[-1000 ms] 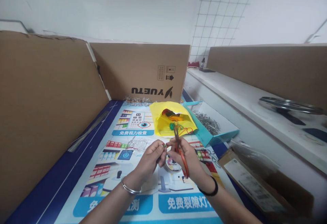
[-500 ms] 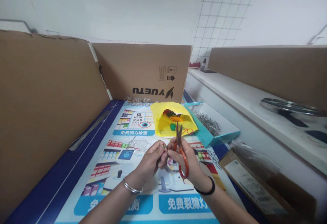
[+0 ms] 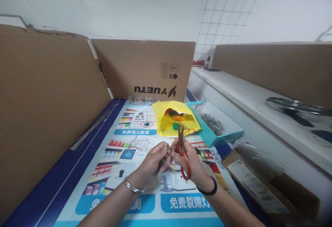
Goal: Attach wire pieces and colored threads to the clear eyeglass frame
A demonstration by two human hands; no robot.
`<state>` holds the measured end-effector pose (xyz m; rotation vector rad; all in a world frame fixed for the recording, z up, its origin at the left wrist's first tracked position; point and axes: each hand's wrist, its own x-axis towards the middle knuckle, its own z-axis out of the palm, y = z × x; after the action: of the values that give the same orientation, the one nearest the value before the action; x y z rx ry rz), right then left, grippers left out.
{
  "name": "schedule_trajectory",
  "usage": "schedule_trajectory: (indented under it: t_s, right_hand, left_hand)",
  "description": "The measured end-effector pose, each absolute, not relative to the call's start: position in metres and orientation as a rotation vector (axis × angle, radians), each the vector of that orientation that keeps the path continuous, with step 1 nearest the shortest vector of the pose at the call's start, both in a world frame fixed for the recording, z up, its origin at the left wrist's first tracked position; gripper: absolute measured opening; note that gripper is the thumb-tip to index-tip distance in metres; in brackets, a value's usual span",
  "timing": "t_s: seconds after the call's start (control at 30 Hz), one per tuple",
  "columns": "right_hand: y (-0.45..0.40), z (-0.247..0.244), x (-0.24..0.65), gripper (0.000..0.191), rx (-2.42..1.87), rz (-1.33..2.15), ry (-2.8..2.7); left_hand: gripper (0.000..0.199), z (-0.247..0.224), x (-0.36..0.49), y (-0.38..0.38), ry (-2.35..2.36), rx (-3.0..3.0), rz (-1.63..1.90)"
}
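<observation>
Close beside each other over the printed mat, my two hands nearly touch at the fingertips. My left hand pinches a small greenish piece, mostly hidden by the fingers. Orange-handled scissors hang in my right hand, blades pointing up and away; its thumb and forefinger are at the small piece. Just beyond the hands lies an open yellow bag with green, orange and dark red thread in it.
A teal-edged box of metal wire pieces stands right of the bag. Thin wire lies left of the hands. An open cardboard box is at the lower right. Cardboard panels stand at the back and left.
My hands have barely moved; the scissors blades look closer together. The whole view has shifted slightly.
</observation>
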<state>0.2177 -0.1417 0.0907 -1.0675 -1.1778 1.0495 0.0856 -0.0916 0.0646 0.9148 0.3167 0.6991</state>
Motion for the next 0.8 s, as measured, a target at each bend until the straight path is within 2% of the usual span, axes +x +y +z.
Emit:
schedule_trajectory:
  t_s: [0.2, 0.53, 0.8]
  right_hand:
    - [-0.143, 0.097, 0.218, 0.025, -1.111, 1.028, -1.139]
    - [-0.143, 0.101, 0.225, 0.02, -1.236, 0.748, -1.368]
    - [-0.142, 0.095, 0.229, 0.02, -1.267, 0.777, -1.375]
  left_hand:
    - [0.027, 0.069, 0.085, -0.093, 0.406, 1.039, 0.733]
    - [0.036, 0.079, 0.081, -0.094, 0.523, 1.303, 0.629]
    - [0.034, 0.079, 0.08, -0.092, 0.549, 1.333, 0.584]
